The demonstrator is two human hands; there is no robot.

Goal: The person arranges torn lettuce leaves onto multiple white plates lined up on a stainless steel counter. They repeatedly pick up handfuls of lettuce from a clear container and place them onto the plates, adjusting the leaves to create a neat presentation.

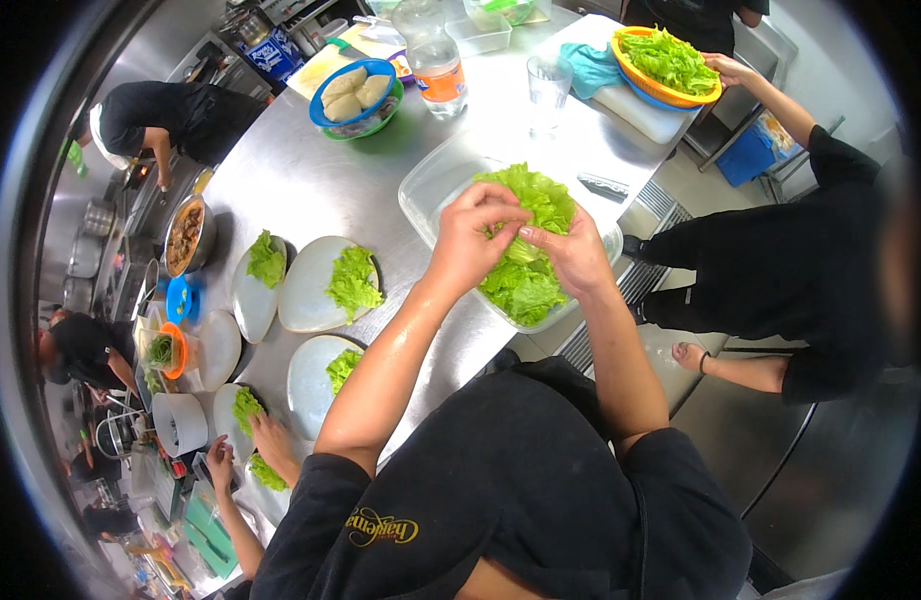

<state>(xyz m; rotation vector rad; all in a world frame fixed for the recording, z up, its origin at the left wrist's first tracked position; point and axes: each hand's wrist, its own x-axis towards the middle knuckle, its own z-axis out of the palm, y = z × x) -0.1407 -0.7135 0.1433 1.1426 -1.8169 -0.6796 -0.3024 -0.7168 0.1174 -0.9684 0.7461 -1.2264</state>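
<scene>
Green lettuce leaves [524, 289] fill part of a clear plastic container [424, 187] at the edge of the steel table. Above it, my left hand [479, 232] pinches with thumb and fingers at a lettuce leaf [539, 199]. My right hand [573, 251] holds the same leaf from its right side, its thumb near the left fingertips. Several pale plates lie to the left; a large plate [310, 289] bears a lettuce leaf [354, 279] at its right side, and another plate [310, 390] is partly behind my left forearm.
A plastic bottle [438, 67], a drinking glass [548, 94] and a blue basket [379, 69] stand beyond the container. A knife [604, 184] lies right of it. At right, a co-worker's hand [723, 69] holds an orange basket [625, 56] of lettuce. Another person's hands [273, 442] are among the lower-left plates.
</scene>
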